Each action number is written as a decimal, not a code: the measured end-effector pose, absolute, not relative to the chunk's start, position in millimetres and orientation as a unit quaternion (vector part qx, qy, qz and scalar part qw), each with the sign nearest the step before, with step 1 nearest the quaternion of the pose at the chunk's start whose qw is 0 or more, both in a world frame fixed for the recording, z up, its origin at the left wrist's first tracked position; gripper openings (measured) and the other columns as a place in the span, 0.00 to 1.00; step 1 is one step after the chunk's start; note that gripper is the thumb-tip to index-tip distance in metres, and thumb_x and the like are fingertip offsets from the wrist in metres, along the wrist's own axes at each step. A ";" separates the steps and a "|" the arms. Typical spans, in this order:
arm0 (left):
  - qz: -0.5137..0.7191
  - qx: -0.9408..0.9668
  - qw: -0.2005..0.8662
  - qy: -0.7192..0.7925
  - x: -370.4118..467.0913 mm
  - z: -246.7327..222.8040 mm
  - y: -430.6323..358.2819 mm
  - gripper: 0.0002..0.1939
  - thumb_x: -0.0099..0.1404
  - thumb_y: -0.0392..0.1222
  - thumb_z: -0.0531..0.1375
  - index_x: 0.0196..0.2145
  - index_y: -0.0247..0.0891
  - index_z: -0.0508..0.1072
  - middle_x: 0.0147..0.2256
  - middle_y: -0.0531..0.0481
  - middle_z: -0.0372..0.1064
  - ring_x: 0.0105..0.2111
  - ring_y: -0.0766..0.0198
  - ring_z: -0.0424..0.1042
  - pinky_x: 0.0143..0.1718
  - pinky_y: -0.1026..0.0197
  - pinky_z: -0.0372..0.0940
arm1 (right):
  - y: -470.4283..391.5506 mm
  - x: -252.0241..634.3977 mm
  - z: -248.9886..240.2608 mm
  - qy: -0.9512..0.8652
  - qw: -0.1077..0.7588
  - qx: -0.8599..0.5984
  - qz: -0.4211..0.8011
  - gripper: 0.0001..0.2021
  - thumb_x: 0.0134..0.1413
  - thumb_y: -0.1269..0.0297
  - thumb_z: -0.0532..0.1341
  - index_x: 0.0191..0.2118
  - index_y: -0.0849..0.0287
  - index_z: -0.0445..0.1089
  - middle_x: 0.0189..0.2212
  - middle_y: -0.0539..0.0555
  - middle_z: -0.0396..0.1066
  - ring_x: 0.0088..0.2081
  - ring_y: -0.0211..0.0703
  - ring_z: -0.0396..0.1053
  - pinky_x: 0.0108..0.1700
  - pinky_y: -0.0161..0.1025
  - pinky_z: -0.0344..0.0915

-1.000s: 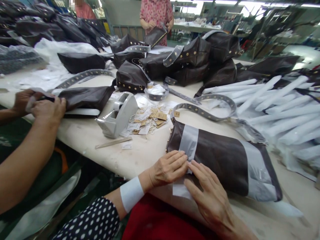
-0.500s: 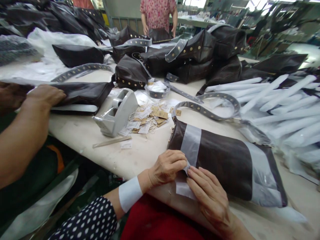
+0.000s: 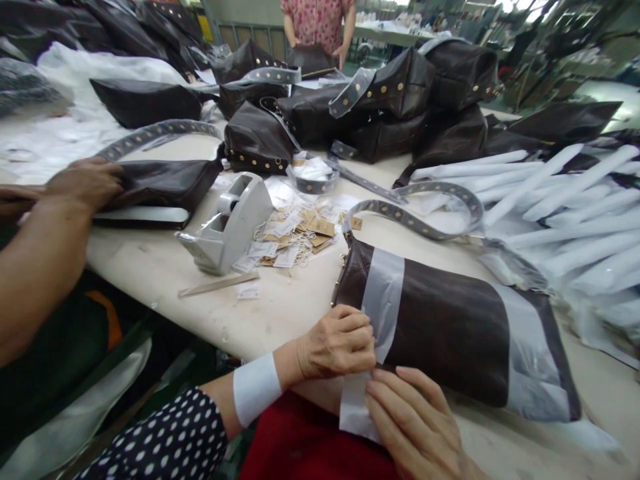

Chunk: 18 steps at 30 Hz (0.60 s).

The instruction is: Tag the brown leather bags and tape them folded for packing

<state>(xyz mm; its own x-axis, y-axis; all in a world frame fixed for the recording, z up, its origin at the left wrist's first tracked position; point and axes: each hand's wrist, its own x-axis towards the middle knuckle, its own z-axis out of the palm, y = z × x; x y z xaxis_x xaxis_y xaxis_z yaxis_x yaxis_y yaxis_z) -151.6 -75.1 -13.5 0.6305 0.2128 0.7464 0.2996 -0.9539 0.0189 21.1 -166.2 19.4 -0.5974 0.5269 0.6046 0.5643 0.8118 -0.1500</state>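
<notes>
A dark brown leather bag (image 3: 450, 327) lies flat before me, with translucent wrapping strips around both ends. My left hand (image 3: 340, 343) is closed at the bag's near left corner, against the left wrapping strip (image 3: 385, 293); its fingertips and whatever they pinch are hidden. Below it, a loose white strip end (image 3: 356, 403) hangs over the table edge. My right hand (image 3: 417, 420) has its fingers pressed together on that strip end, close under the bag's near edge. The bag's studded strap (image 3: 420, 223), covered in clear film, loops behind it.
Left of the bag stand a grey tape dispenser (image 3: 227, 227), a flat stick (image 3: 219, 285) and a pile of tags (image 3: 295, 233). White padded rolls (image 3: 575, 220) fill the right. More bags (image 3: 350, 120) are heaped behind. A co-worker's hand (image 3: 85, 183) rests on another bag at left.
My left hand has closed further and sits against the bag's corner. My right hand has moved slightly down and away from it, and the loose strip end hangs lower.
</notes>
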 end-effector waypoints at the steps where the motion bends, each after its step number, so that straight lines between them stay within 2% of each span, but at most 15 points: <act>1: -0.406 -0.901 0.054 -0.141 -151.7 -13.9 -74.8 0.10 0.65 0.30 0.54 0.26 0.36 0.68 0.28 0.52 0.70 0.35 0.63 0.71 0.40 0.59 0.66 | -165.2 20.2 23.6 -0.899 0.315 -0.304 -0.029 0.17 0.62 0.79 0.46 0.38 0.65 0.73 0.36 0.55 0.76 0.47 0.40 0.69 0.57 0.43 0.56; 3: -0.404 -0.902 0.052 -0.141 -152.0 -15.4 -74.2 0.11 0.66 0.31 0.54 0.26 0.36 0.68 0.28 0.52 0.70 0.35 0.63 0.71 0.39 0.59 0.66 | -159.2 19.8 31.9 -0.912 0.288 -0.291 -0.026 0.17 0.62 0.78 0.46 0.38 0.64 0.72 0.36 0.55 0.76 0.45 0.40 0.70 0.55 0.42 0.58; 8: -0.417 -0.899 0.039 -0.126 -153.5 -19.1 -73.2 0.10 0.66 0.32 0.53 0.27 0.36 0.69 0.31 0.51 0.71 0.38 0.61 0.71 0.40 0.58 0.67 | -134.9 23.6 37.4 -0.903 0.309 -0.295 -0.037 0.15 0.61 0.77 0.47 0.39 0.66 0.71 0.38 0.59 0.74 0.46 0.45 0.69 0.51 0.44 0.63; 12: -0.432 -0.893 0.021 -0.127 -155.3 -20.0 -72.0 0.10 0.66 0.32 0.53 0.28 0.34 0.70 0.34 0.49 0.73 0.40 0.62 0.71 0.44 0.59 0.67 | -124.9 26.5 27.0 -0.901 0.299 -0.314 -0.023 0.13 0.59 0.79 0.48 0.41 0.66 0.69 0.34 0.59 0.72 0.36 0.42 0.69 0.41 0.40 0.66; 15: -0.436 -0.891 0.008 -0.125 -159.4 -21.5 -71.3 0.06 0.66 0.32 0.54 0.33 0.33 0.71 0.36 0.48 0.73 0.42 0.61 0.71 0.46 0.59 0.66 | -124.1 28.2 21.2 -0.891 0.317 -0.325 -0.008 0.12 0.58 0.80 0.50 0.42 0.65 0.67 0.30 0.57 0.71 0.31 0.40 0.68 0.36 0.37 0.66; 18: -0.412 -0.902 -0.057 -0.115 -164.6 -22.1 -73.4 0.10 0.64 0.32 0.51 0.39 0.30 0.71 0.39 0.43 0.73 0.46 0.58 0.69 0.50 0.57 0.65 | -124.1 28.6 19.0 -0.861 0.343 -0.375 0.019 0.12 0.57 0.80 0.51 0.41 0.62 0.66 0.28 0.54 0.71 0.30 0.38 0.68 0.33 0.33 0.65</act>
<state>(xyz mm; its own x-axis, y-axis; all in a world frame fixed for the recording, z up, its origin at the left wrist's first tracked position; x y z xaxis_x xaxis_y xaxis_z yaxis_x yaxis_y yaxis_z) -164.6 -73.4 -22.1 0.6349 0.2540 0.7297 0.1604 -0.9672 0.1971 28.6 -124.1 19.0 -0.4830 0.6591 0.5764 0.6337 0.7174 -0.2893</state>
